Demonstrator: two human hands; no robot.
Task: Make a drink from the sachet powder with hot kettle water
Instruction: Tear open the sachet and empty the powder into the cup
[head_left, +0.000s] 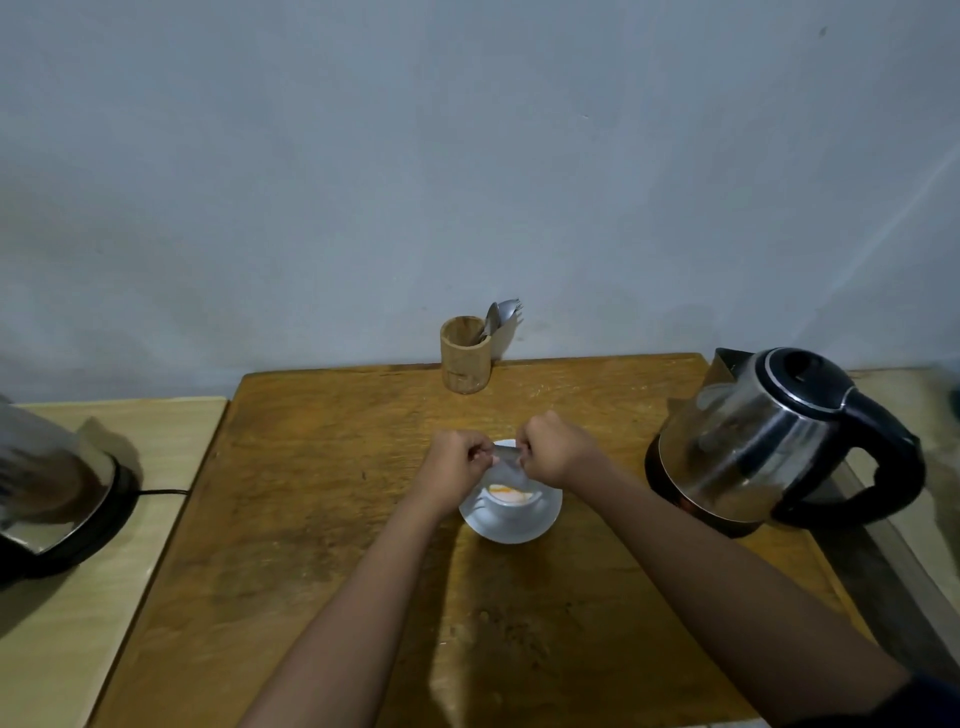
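A small silvery sachet with an orange-and-white lower end hangs over a white cup that stands on a white saucer in the middle of the wooden table. My left hand pinches the sachet's top left corner. My right hand pinches the top right corner, so both hands hold it just above the cup. A steel kettle with a black handle and lid stands to the right of the cup. The cup's inside is hidden by the sachet.
A wooden holder with a spoon and a fork stands at the table's far edge against the wall. Another steel appliance on a black base with a cord sits on the lighter table at the left.
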